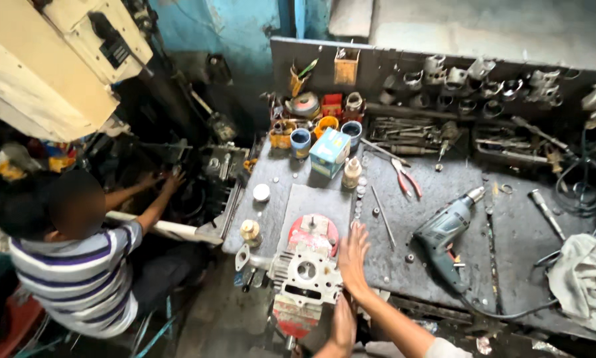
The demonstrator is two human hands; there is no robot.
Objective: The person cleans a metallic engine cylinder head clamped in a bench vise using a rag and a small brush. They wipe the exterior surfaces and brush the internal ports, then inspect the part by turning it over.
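1. Engine cylinder head (306,272), pale grey metal with a round bore in its face, sat at the front edge of the dark workbench (510,232), upright over a red-painted part (296,317) below it.
2. Right hand (353,258) lay flat against the right side of that head, fingers spread wide and straight, palm pressing, gripping nothing.
3. Left hand (343,323) was lower down, touching the red part's right edge; whether its fingers were curled or loose, I could not tell.
4. Just behind the head, a round red disc (313,231) rested on a grey mat.
5. Off to the right, a grey power drill (444,233) lay on its side, well apart from both hands, with red-handled pliers (404,178) further back.
6. A blue carton (329,152) and coloured cups (300,140) crowded the bench's rear.
7. At left, another person in a striped shirt (79,278) reached both hands into dark machinery.
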